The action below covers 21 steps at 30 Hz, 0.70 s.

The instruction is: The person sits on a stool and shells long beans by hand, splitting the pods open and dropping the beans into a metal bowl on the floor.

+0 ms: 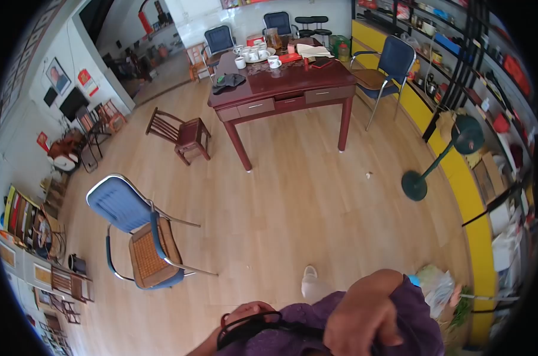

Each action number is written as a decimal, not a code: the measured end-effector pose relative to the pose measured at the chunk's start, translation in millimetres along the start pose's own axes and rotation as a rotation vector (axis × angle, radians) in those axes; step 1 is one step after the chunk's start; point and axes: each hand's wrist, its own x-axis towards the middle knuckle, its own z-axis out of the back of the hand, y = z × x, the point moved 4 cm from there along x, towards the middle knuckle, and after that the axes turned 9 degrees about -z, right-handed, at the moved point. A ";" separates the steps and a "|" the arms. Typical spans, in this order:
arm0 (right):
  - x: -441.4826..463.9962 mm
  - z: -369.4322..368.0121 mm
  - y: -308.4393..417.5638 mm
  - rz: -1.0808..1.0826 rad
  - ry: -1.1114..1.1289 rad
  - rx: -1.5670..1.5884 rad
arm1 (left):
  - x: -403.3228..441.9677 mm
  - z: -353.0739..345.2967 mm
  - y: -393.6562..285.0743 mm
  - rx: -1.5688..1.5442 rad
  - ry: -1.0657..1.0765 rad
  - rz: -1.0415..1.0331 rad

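Observation:
At the bottom edge, my left hand (254, 310) is held close to my body with its fingers curled. A black strap (254, 327) loops across it and runs toward the other hand. In front of my purple clothing (420, 320), my right hand (361, 320) hangs with bent fingers, slightly smeared. Its palm side is hidden, so what lies in it cannot be seen. One light shoe (310, 272) shows on the floor ahead of me.
A blue armchair (144, 231) and a wooden chair (189, 137) stand to the left. Ahead is a dark red table (293, 89) with white cups (254, 53) and a cap (228, 82). A green fan (416, 184), shelves (459, 65) and plastic bags (438, 291) line the right.

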 end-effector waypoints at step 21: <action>-219.8 427.8 136.8 -0.122 -0.447 -0.231 | 466.0 245.7 -323.1 0.689 0.180 0.166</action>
